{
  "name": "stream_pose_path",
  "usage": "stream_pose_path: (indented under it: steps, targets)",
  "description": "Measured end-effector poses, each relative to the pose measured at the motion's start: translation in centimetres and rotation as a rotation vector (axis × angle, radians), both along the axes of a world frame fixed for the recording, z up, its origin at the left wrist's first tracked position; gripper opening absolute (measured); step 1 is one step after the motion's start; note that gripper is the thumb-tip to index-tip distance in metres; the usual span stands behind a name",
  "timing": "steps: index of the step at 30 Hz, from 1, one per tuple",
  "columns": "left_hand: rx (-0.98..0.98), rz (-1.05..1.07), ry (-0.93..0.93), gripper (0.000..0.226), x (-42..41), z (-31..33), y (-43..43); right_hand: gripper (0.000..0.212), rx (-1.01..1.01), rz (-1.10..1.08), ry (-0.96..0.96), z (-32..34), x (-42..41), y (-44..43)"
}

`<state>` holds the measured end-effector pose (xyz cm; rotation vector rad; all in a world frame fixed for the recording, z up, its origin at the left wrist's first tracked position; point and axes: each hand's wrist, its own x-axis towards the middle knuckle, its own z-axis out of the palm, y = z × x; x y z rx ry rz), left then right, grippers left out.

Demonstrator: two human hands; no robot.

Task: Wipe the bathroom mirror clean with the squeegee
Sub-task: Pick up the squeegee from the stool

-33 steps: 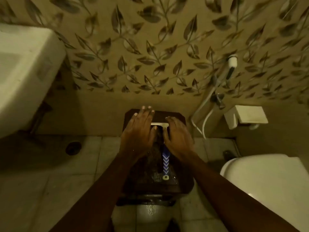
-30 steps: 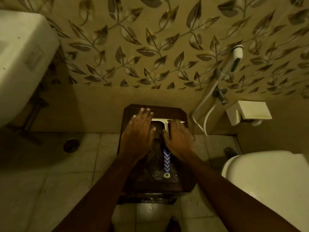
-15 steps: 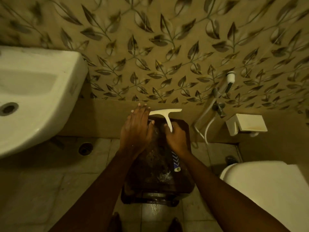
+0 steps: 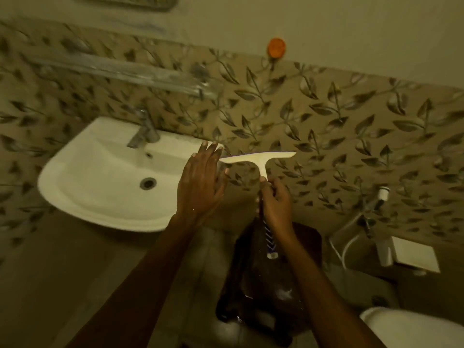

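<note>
The right hand (image 4: 276,204) is clenching its grip around the handle of the squeegee (image 4: 261,162), holding it upright in the air in front of the leaf-patterned wall (image 4: 326,116). The pale blade bar is sitting at the top, running left to right and tilting slightly, while the blue and white patterned end of the handle is sticking out below the fist, toward the near side. The left hand (image 4: 200,182) is hovering flat and released just left of the squeegee, fingers spread and pointing far, with the left tip of the blade bar lying right beside them; whether they are touching cannot be told. Behind the left hand, the white washbasin (image 4: 100,177) is hanging on the wall at the left, with a metal tap (image 4: 143,131) standing at its far edge and a drain hole showing in the bowl. Below the right hand, a dark wooden stool (image 4: 308,237) is standing on the floor, its top looking wet. A lower edge of the mirror (image 4: 130,0) is showing at the far top left, blurred, well apart from the squeegee. An orange round object (image 4: 276,47) is sticking to the wall above the pattern. At the right, a hand sprayer with its hose (image 4: 381,197) is hanging on the wall, a white paper holder (image 4: 414,254) is sitting below it, and part of a white toilet (image 4: 414,327) is showing at the near right corner
</note>
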<state>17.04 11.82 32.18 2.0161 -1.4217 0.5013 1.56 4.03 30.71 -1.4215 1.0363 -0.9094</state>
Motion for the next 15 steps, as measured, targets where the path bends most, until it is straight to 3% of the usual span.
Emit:
stream_pose_path:
  steps: [6, 15]
  targets:
    - [-0.065, 0.057, -0.095, 0.045, 9.7, 4.7, 5.1, 0.022, -0.08, -0.054, -0.08, 3.8, 9.4, 3.4]
    - [-0.15, 0.068, -0.142, 0.041, 21.5, 11.1, 7.4, 0.046, -0.255, -0.03, -0.145, 9.2, 22.3, 4.7]
